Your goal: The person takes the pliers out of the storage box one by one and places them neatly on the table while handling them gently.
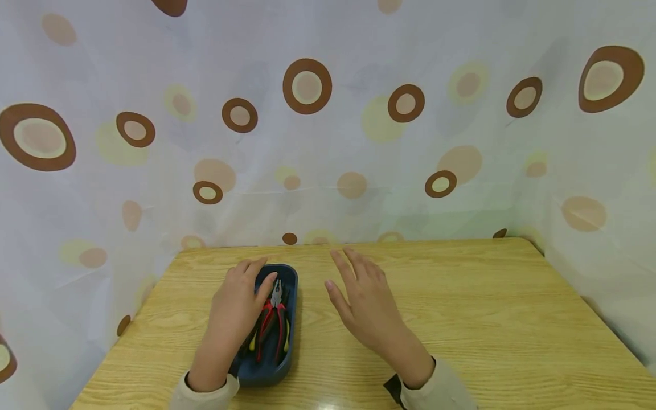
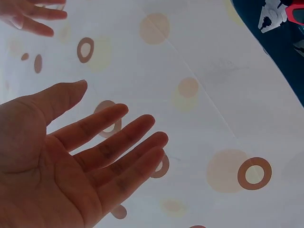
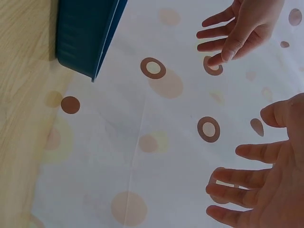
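A dark blue tray (image 1: 294,296) stands on the left part of the table, holding pliers (image 1: 277,310) with red and black handles. Yellow handle parts of other tools show beneath them. My left hand (image 1: 236,304) hovers over the tray's left side and hides part of it; in the left wrist view its palm (image 2: 61,171) is bare and the fingers are spread. To the right of the tray my right hand (image 1: 369,302) is held above the table, fingers extended. The right wrist view shows that hand (image 3: 270,175) holding nothing, with the tray's outer wall (image 3: 80,38) at upper left.
The wooden table (image 1: 461,319) stretches to the right of both hands. Behind it and at both sides hangs a white curtain (image 1: 328,142) with brown and beige circles.
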Tool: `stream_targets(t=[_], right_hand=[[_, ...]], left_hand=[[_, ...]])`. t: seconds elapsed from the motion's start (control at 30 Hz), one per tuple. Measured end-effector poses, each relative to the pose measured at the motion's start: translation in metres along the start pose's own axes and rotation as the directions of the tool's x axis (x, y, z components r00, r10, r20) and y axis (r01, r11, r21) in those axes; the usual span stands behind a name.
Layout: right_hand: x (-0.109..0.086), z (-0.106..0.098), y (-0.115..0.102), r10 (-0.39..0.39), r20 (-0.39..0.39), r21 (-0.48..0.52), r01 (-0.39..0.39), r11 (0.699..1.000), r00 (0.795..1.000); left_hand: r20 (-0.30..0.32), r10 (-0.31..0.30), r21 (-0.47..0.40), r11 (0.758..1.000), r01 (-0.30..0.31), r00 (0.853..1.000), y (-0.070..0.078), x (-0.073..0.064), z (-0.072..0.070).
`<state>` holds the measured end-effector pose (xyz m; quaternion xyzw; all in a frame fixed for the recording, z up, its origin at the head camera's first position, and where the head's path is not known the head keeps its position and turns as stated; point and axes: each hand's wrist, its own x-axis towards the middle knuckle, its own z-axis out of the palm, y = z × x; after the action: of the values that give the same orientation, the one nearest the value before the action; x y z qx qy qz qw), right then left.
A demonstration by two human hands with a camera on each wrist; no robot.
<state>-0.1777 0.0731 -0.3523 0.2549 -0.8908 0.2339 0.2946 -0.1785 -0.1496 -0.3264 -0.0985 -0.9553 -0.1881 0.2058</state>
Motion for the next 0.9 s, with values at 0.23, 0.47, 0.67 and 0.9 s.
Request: stream_targets(t=[0.23, 0.47, 0.67, 0.9], right_hand=[[-0.001, 0.005, -0.004, -0.015, -0.005, 0.012, 0.015, 1.0, 1.0], [0.0, 0.01, -0.006, -0.035, -0.001, 0.008, 0.035, 0.999, 0.999], [-0.001, 0.011, -0.007, -0.032, 0.005, 0.013, 0.032, 0.999, 0.999], [-0.001, 0.013, -0.007, -0.043, 0.0, 0.003, 0.043, 0.999, 0.999]], left_hand=[[0.041, -0.047, 0.014, 0.999, 0.047, 0.998, -0.011, -0.002, -0.006], [0.101, -0.095, 0.027, 0.995, 0.092, 0.99, -0.028, 0.0, -0.011], [0.127, -0.104, 0.046, 0.994, 0.098, 0.987, -0.043, 0.0, -0.014], [0.183, -0.156, 0.065, 0.987, 0.146, 0.971, -0.06, 0.0, -0.017]])
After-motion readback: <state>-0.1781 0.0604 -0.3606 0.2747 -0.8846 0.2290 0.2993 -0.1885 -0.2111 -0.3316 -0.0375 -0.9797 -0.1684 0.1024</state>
